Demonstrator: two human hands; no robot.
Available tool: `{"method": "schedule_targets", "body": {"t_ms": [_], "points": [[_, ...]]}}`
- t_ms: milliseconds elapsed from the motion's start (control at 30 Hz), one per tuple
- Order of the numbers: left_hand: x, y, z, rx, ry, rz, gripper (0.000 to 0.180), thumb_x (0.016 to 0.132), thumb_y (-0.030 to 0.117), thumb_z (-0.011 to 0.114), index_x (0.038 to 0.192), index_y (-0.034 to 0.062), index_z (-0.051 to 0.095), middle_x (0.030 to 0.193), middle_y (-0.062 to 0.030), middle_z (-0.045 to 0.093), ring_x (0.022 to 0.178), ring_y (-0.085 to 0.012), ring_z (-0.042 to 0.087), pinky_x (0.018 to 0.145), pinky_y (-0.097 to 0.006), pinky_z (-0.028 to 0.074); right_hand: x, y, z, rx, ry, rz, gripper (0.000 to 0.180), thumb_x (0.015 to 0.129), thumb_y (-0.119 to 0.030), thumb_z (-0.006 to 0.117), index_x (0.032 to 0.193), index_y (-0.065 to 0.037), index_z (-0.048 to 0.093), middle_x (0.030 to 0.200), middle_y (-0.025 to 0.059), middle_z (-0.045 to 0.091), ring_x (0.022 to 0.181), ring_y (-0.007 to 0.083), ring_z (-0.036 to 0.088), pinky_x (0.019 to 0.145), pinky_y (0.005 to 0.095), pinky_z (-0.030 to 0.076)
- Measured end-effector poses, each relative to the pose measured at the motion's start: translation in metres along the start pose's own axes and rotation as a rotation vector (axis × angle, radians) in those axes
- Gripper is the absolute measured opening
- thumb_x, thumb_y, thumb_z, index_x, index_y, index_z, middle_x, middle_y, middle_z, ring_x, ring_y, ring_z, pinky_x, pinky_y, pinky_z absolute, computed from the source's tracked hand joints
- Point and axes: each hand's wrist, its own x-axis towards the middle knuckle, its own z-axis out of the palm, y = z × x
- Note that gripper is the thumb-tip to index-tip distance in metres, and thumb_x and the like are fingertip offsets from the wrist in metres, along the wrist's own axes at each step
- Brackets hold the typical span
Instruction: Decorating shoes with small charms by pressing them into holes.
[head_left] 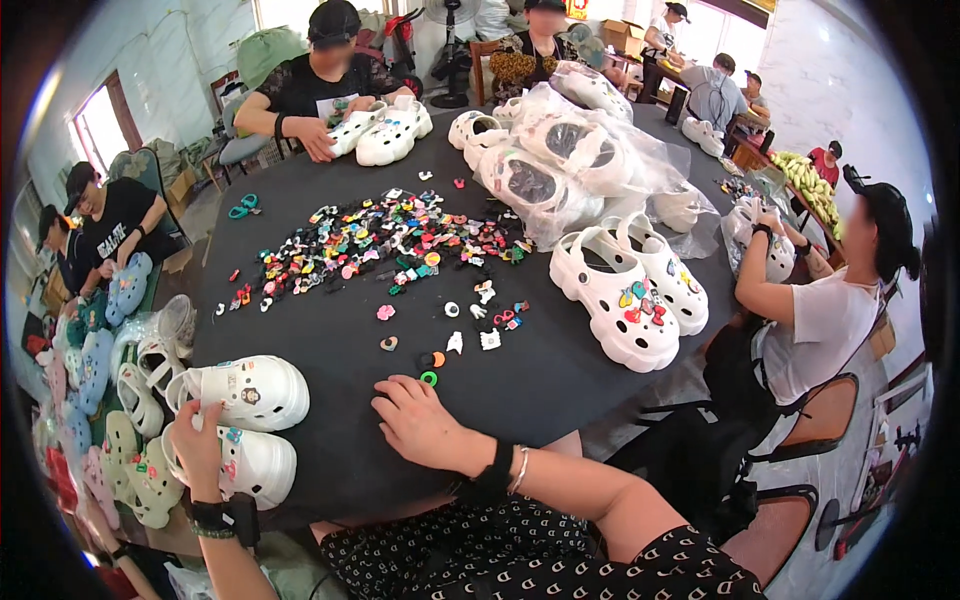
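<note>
A pair of white clogs [268, 392] with small charms on their uppers rests at the table's left edge. My left hand [197, 440] grips them at the heel end, its fingers closed. My right hand [418, 420] lies low over the black tabletop [340, 450], fingers loosely apart and no object visible in them. Just beyond its fingertips are a green ring-shaped charm [428, 378] and an orange and black charm [438, 359]. A white charm [454, 342], a pink flower charm [386, 313] and several others lie a little farther away.
A large heap of colourful charms [390, 240] spreads across the middle. At the right stands a decorated white clog pair [625, 300], with plastic-bagged clogs [570, 165] behind it. Other people work around the table; one across handles white clogs [392, 135]. More clogs [125, 450] are piled at left.
</note>
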Motion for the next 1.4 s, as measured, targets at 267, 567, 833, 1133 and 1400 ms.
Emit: {"method": "schedule_targets", "body": {"t_ms": [267,567,833,1133,1400], "points": [[-0.003,-0.012,0.009,-0.070,0.056,0.025,0.035,0.084,0.026,0.074,0.100,-0.0036,0.065,0.088,-0.0196,0.068,0.081,-0.0348,0.064,0.076,-0.041,0.047,0.006,0.060,-0.060,-0.150,-0.196,-0.056,0.054,0.082,-0.031,0.073,0.125,-0.003,0.055,0.138,0.0184,0.048,0.133,0.0381,0.041,0.106,0.0495,0.038],[-0.008,0.001,0.006,-0.117,0.074,0.012,0.036,0.082,0.028,0.074,0.098,-0.0032,0.066,0.082,-0.0196,0.067,0.075,-0.0327,0.063,0.072,-0.041,0.047,0.085,0.161,-0.096,-0.156,-0.032,-0.044,0.032,0.084,-0.020,0.070,0.107,-0.001,0.060,0.119,0.0213,0.057,0.112,0.0392,0.055,0.096,0.0451,0.047],[-0.016,0.011,0.005,-0.084,0.088,-0.059,0.038,0.082,0.030,0.074,0.101,-0.0019,0.067,0.087,-0.0212,0.069,0.081,-0.0349,0.065,0.076,-0.042,0.048,0.175,0.205,-0.055,-0.387,-0.095,0.535,0.065,0.090,-0.058,0.055,0.136,-0.013,0.050,0.140,0.0228,0.044,0.130,0.0499,0.039,0.104,0.0658,0.032],[-0.018,0.003,0.005,-0.113,0.138,-0.021,0.036,0.082,0.025,0.075,0.100,-0.0055,0.066,0.082,-0.0209,0.068,0.073,-0.0324,0.064,0.071,-0.038,0.049,0.163,0.111,-0.012,-0.356,-0.565,0.204,0.086,0.085,-0.079,0.039,0.154,-0.029,0.028,0.162,0.0209,0.012,0.144,0.0568,0.005,0.108,0.0763,0.008],[-0.018,-0.004,0.009,-0.169,0.133,0.000,0.035,0.083,0.024,0.075,0.101,-0.0045,0.066,0.079,-0.0199,0.068,0.070,-0.0283,0.064,0.070,-0.036,0.048,0.108,0.082,-0.090,-0.409,-0.912,0.154,0.075,0.090,-0.071,0.045,0.153,-0.034,0.031,0.165,0.0113,0.009,0.146,0.0507,0.011,0.109,0.0731,0.019]]}}
